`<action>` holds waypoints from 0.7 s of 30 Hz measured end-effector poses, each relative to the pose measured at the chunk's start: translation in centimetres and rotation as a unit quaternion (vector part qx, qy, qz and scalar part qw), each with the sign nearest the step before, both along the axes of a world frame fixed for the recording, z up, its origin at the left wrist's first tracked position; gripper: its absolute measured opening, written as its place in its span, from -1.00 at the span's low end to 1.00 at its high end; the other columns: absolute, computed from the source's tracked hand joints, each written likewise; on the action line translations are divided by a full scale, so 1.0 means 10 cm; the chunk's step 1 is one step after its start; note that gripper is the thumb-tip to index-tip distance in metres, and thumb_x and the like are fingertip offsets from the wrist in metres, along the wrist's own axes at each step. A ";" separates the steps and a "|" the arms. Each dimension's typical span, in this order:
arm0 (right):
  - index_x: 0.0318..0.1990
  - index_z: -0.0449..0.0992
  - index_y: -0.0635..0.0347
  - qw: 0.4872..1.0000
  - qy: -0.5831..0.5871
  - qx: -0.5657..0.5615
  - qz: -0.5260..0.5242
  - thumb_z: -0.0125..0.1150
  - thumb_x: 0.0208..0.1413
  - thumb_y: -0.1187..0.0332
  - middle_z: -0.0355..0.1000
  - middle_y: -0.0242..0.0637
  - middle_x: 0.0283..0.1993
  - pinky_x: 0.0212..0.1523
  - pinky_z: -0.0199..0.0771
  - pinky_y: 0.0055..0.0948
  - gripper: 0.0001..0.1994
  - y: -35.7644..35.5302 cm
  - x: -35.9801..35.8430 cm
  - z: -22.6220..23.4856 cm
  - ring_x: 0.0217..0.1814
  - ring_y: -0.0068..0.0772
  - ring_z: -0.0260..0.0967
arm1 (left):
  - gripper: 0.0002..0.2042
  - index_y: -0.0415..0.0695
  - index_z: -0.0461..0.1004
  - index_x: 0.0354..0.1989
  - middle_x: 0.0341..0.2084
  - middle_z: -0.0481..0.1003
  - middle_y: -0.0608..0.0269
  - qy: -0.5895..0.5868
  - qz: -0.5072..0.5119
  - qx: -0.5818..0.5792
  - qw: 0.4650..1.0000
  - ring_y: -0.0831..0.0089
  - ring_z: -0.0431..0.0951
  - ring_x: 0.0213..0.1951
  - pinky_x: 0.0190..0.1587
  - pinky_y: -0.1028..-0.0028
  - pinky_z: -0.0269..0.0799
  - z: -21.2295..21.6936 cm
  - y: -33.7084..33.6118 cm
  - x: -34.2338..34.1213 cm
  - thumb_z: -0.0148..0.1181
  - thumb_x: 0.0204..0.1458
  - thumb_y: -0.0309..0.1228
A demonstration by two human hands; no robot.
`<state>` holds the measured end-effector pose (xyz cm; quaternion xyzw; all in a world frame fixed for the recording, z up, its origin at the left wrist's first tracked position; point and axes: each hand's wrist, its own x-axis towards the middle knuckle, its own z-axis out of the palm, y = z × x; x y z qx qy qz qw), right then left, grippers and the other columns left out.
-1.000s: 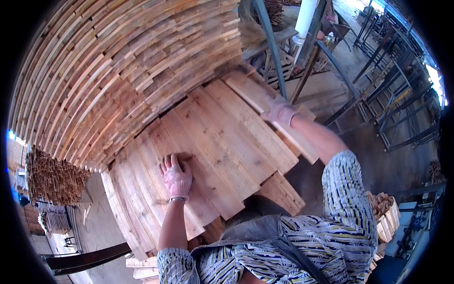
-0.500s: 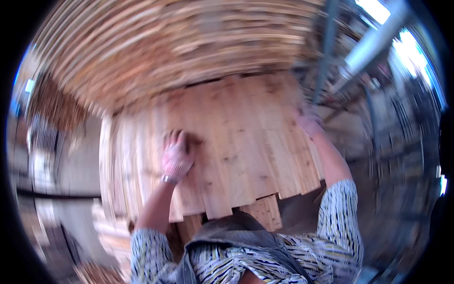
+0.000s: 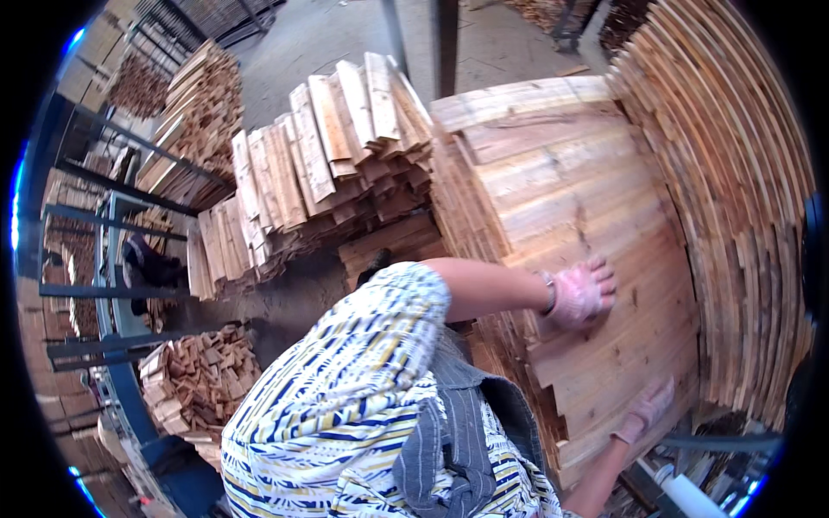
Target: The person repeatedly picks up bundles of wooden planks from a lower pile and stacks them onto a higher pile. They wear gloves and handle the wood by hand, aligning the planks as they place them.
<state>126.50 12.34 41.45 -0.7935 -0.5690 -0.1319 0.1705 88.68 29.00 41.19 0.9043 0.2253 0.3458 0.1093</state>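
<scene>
My left hand (image 3: pixel 585 290), in a pinkish knitted glove with a band at the wrist, lies flat with fingers apart on a layer of pale wooden boards (image 3: pixel 553 203). The boards are set side by side on top of a stack. Farther along the same layer, near the lower right, my right hand (image 3: pixel 646 411) wears a similar glove. Its fingers stretch out over the boards close to the end of the stack. Neither hand grips a board.
A tall stack of boards (image 3: pixel 734 198) stands against the right side of the layer. To the left is another stack of loose boards (image 3: pixel 302 160). A heap of short wood pieces (image 3: pixel 203 380) lies beside blue machinery (image 3: pixel 129 406). Another person (image 3: pixel 151 263) is at far left.
The view has swung left, bringing the left-hand stacks and wood heap into sight. Both hands remain on the boards, the right now with fingers stretched over the surface.
</scene>
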 end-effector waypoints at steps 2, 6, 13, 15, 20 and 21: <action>0.29 0.37 0.35 0.952 0.244 0.061 0.177 0.03 0.38 0.19 0.40 0.09 0.23 0.35 0.30 -0.06 -0.53 0.22 -1.59 0.28 0.29 0.16 0.33 | -0.60 -0.11 0.47 -0.18 -0.05 0.42 0.02 -0.003 -0.021 0.008 1.000 0.04 0.36 0.15 0.29 0.00 0.18 0.14 -0.39 -0.67 0.29 -0.15 -0.14; 0.13 0.48 0.24 0.797 0.299 -0.020 0.524 0.20 0.20 0.47 0.51 -0.06 0.06 0.08 0.54 -0.18 -0.66 0.47 -4.01 0.55 0.07 -0.03 0.50 | -0.60 -0.11 0.50 -0.12 -0.02 0.49 0.08 -0.097 -0.113 -0.164 0.975 0.01 0.41 0.19 0.37 0.01 0.22 -0.03 -0.86 -2.11 0.37 -0.19 -0.29; 0.35 0.30 0.25 0.817 0.337 -0.369 0.287 0.31 0.16 0.04 0.34 0.11 0.31 0.35 0.31 -0.13 -0.30 1.01 -6.31 -1.05 0.35 0.12 0.30 | -0.55 -0.10 0.45 0.22 0.12 0.53 -0.01 -0.083 0.360 -0.616 0.696 0.08 0.52 0.17 0.22 0.26 0.42 -0.83 -0.95 -4.70 0.13 0.25 -0.13; 0.40 0.21 0.24 0.768 0.338 -0.433 0.330 0.32 0.14 -0.02 0.23 0.14 0.39 0.42 0.23 -0.11 -0.21 1.26 -6.96 -1.13 0.45 0.11 0.18 | -0.47 -0.15 0.38 0.28 0.18 0.48 -0.05 -0.169 0.401 -0.659 0.613 0.05 0.48 0.22 0.27 0.24 0.37 -1.13 -0.81 -5.32 0.16 0.22 -0.12; 0.43 0.17 0.17 0.740 0.226 -0.489 0.403 0.20 0.18 -0.12 0.21 0.14 0.41 0.41 0.24 -0.09 -0.21 2.56 -8.70 -1.70 0.45 0.18 0.18 | -0.01 -0.24 0.00 0.48 0.38 0.19 -0.24 -0.149 0.633 -0.582 0.488 -0.08 0.21 0.40 0.43 0.18 0.13 -2.49 -0.18 -6.73 0.40 -0.01 0.03; 0.43 0.17 0.16 0.749 0.173 -0.498 0.401 0.17 0.18 -0.14 0.23 0.14 0.40 0.40 0.25 -0.08 -0.21 2.84 -9.06 -1.81 0.45 0.18 0.18 | 0.06 -0.26 -0.05 0.49 0.43 0.13 -0.20 -0.129 0.638 -0.616 0.445 -0.08 0.17 0.41 0.44 0.16 0.10 -2.39 0.11 -6.99 0.41 -0.04 0.06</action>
